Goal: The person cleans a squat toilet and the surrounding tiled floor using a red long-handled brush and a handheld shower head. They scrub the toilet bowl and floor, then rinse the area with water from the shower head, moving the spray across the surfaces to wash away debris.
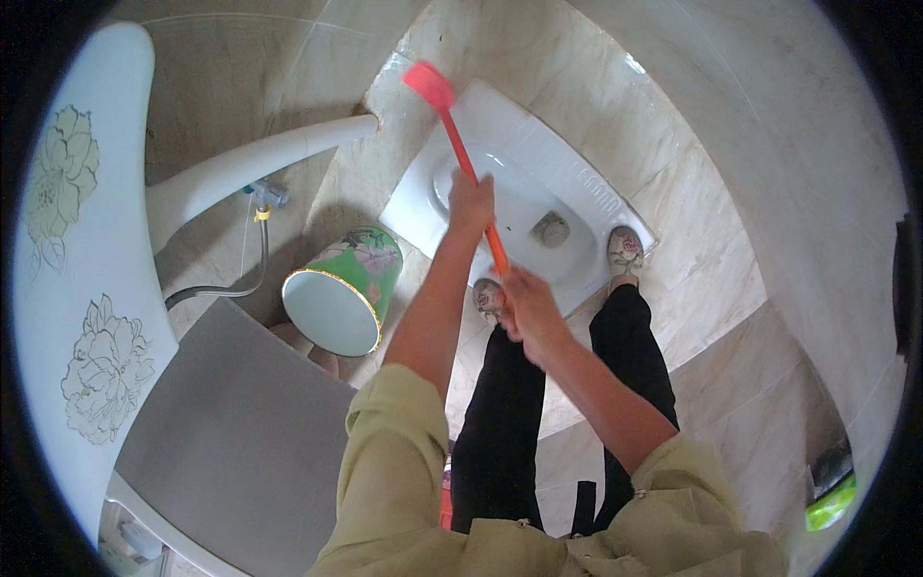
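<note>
My left hand (472,205) is wrapped around the upper part of a long-handled brush's red and orange handle (458,144). Lower down, near its end, my right hand (532,311) grips the same handle. The pink brush head (430,85) points away from me, at the far left corner of a white ceramic squat toilet (476,108); whether it touches anything I cannot tell. Below the handle is the toilet's bowl, with a round grey-brown drain opening (551,229). My shoes (624,249) are at the toilet's near side, the left one partly behind my right hand.
To the left, a green flowered bin (371,263) has its open mouth towards me. Beyond it are a white pipe (288,155), a metal valve (270,193) and a hose. A white flower-patterned panel (108,252) and a grey surface (238,433) fill the left side. Tiled walls curve around.
</note>
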